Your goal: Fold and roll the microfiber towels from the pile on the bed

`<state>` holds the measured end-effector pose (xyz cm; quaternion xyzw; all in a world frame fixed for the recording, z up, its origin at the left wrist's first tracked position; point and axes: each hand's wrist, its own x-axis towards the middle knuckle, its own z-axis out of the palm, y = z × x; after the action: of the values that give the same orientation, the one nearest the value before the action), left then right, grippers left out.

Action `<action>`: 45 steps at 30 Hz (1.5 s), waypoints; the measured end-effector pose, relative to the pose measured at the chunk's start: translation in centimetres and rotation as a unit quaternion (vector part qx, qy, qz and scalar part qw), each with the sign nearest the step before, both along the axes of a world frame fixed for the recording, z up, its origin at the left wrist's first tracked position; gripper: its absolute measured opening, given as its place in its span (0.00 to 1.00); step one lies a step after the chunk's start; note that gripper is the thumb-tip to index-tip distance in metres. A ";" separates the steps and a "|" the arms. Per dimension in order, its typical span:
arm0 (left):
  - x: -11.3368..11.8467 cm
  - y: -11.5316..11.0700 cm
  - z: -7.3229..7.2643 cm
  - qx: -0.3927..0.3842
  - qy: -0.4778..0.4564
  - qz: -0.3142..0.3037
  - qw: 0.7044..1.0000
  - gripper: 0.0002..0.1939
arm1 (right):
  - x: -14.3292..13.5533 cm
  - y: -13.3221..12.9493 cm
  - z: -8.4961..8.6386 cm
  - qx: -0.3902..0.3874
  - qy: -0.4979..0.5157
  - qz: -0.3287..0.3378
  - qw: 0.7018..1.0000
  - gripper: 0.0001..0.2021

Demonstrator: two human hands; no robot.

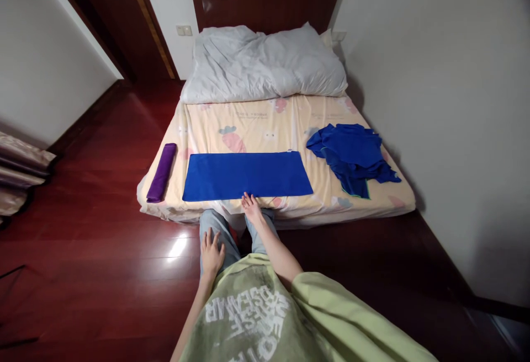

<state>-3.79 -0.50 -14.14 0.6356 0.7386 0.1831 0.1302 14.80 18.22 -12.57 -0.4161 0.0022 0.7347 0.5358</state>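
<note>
On bed point(202, 127): blue cloth point(248, 175), near edge at right fingers point(249, 200).

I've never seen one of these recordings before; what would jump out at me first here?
Probably the vivid blue cloth spread flat near the front edge of the bed, with the right hand at its near edge. To its right lies a crumpled heap of blue cloth, and to its left a narrow purple bundle. The left hand rests on the person's leg.
</note>
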 end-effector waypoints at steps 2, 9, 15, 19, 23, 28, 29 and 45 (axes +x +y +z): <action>0.0 0.0 0.0 0.002 0.002 0.000 1.000 0.24 | -0.3 0.6 0.0 0.005 0.005 -0.008 1.000 0.14; -0.3 0.1 -0.2 0.001 0.016 -0.016 1.000 0.25 | -1.1 1.8 -0.2 -0.044 0.074 -0.064 0.994 0.16; 0.0 0.4 0.1 -0.006 0.016 -0.008 1.000 0.24 | -1.4 2.0 -0.2 -0.056 0.091 -0.100 0.989 0.16; 0.1 0.6 0.3 -0.004 0.011 -0.008 1.000 0.25 | -1.5 1.7 0.0 -0.038 0.110 -0.122 0.986 0.16; 0.2 0.4 0.4 -0.005 0.016 -0.009 1.000 0.24 | -1.8 1.6 0.2 -0.035 0.147 -0.152 0.977 0.16; 0.0 1.5 2.0 -0.020 0.031 -0.024 0.999 0.21 | -2.4 1.8 0.1 -0.071 0.148 -0.188 0.968 0.14; 0.0 2.4 2.8 -0.034 0.023 -0.040 0.998 0.20 | -2.5 1.8 0.1 -0.079 0.144 -0.192 0.967 0.14; 7.7 40.5 13.2 -0.225 0.006 -0.203 0.953 0.20 | -3.5 1.5 -0.8 -0.099 0.089 -0.205 0.970 0.12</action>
<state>3.94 39.96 -0.93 0.7273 0.6171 -0.0222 0.2995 11.35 19.74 -13.37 -0.3905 0.2079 0.6391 0.6291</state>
